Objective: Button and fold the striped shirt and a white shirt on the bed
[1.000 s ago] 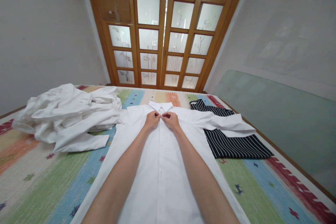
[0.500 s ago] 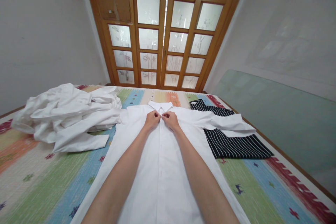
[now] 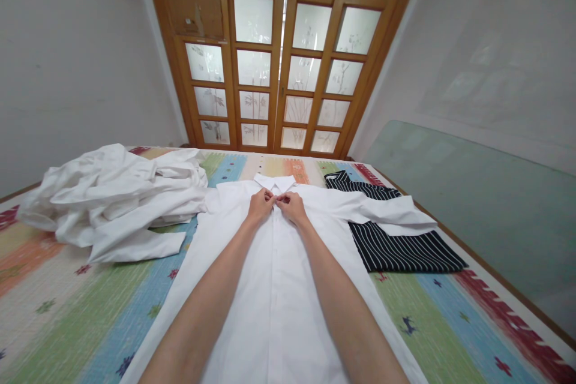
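A white collared shirt (image 3: 288, 288) lies spread front up, its collar pointing away from me and its right-hand sleeve stretched out to the side. Just below the collar, my left hand (image 3: 261, 204) pinches the left side of the front placket. My right hand (image 3: 291, 206) pinches the placket from the other side, its fingertips almost meeting those of the left. Whatever button or buttonhole lies between the fingertips is too small to make out. Both forearms reach over the shirt's body.
A crumpled heap of white garments (image 3: 121, 198) lies at the left, touching the shirt's sleeve side. Under the right-hand sleeve is a folded black-and-white striped garment (image 3: 405, 249). Everything rests on a colourful striped bedspread (image 3: 112, 300). A pale green headboard-like panel (image 3: 472, 192) borders the right; wooden glazed doors (image 3: 279, 66) stand behind.
Both hands stay at the top of the placket, with only a slight shift of the fingers. The shirt and the other garments lie as before.
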### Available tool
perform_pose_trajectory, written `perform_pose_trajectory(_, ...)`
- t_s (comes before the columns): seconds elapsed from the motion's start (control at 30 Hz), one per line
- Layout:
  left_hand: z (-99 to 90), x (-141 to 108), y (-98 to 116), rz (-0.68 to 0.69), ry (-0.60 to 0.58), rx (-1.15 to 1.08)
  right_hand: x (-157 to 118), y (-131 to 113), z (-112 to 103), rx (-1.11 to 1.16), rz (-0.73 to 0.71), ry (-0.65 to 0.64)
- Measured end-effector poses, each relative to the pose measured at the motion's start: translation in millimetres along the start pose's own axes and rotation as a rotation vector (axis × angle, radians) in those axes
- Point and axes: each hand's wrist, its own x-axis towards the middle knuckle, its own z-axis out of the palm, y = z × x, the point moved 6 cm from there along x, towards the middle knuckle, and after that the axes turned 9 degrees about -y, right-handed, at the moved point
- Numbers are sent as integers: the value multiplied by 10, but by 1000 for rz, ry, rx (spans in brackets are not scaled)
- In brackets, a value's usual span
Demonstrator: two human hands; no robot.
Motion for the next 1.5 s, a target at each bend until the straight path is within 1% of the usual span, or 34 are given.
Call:
perform_pose_trajectory(0.4, -33, 10, -23, 31, 59, -46, 2, 0, -8, 35, 26, -12)
perform_pose_trajectory(0.53, -22, 33, -44, 42, 25, -51, 5, -5, -4, 27, 24, -16)
perform_pose_trajectory(0.67, 9, 53, -57, 66, -43, -14, 0, -15, -1, 4, -24, -3)
perform_pose_trajectory(0.73, 15, 62, -75, 61, -56, 8, -5, -11, 0, -23, -36, 12)
perform_pose_trajectory(0.87, 19, 75, -106, 50, -63, 27, -8, 0, 7, -74, -26, 30)
perform_pose_trajectory(1.13, 30, 86, -118, 77, -90, 51, -7, -21, 5, -79, -25, 19)
perform_pose_trajectory(1.3, 24, 85, -92, 102, -88, 86, -5, -19, -3, -65, -27, 13)
perform_pose_trajectory(1.5, 18, 87, -40, 145, -68, 177, 19, 18, 17, -58, -15, -12)
